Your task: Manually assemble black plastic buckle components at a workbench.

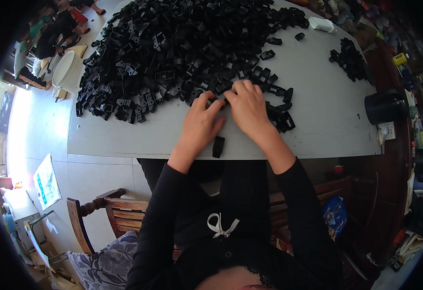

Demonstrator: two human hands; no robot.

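Note:
A big heap of small black plastic parts [172, 53] covers much of the grey-white table. At its near edge my left hand [199, 121] has bent fingers closed at a black plastic part [211, 102], its thumb lower down. My right hand [247, 106] is close beside it, fingers curled down over a dark part at the heap's edge and partly hiding it. Between my wrists, near the table's front edge, lies a single black part [218, 147]. Several more parts [281, 118] lie just right of my right hand.
A smaller cluster of black parts [350, 60] sits on the table's right side, with a white packet [321, 24] behind. A black container [385, 106] stands at the right edge. Below left are a wooden chair [126, 217] and a patterned cushion [107, 258]. People [51, 38] are at far left.

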